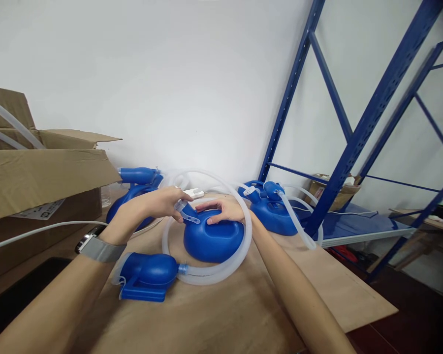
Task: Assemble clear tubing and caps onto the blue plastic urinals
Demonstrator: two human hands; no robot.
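Note:
A blue plastic urinal bottle (pixel 214 244) stands on the wooden table in front of me, its neck tilted to the left. My left hand (pixel 166 202), with a watch on the wrist, pinches the translucent cap (pixel 189 216) at the bottle's mouth. The fingers of my right hand (pixel 227 210) wrap over the bottle's handle from the far side. Around the bottle loops a translucent hose (pixel 221 274). Its near end joins a blue urine receiver (pixel 149 271) with a flat handle, lying on its side at the front left.
More blue bottles with hoses stand behind on the left (pixel 122 209) and on the right (pixel 273 215). An open cardboard box (pixel 47 169) with hoses fills the left side. A blue metal rack (pixel 349 152) rises at the right, with a small box (pixel 327 196) on its shelf.

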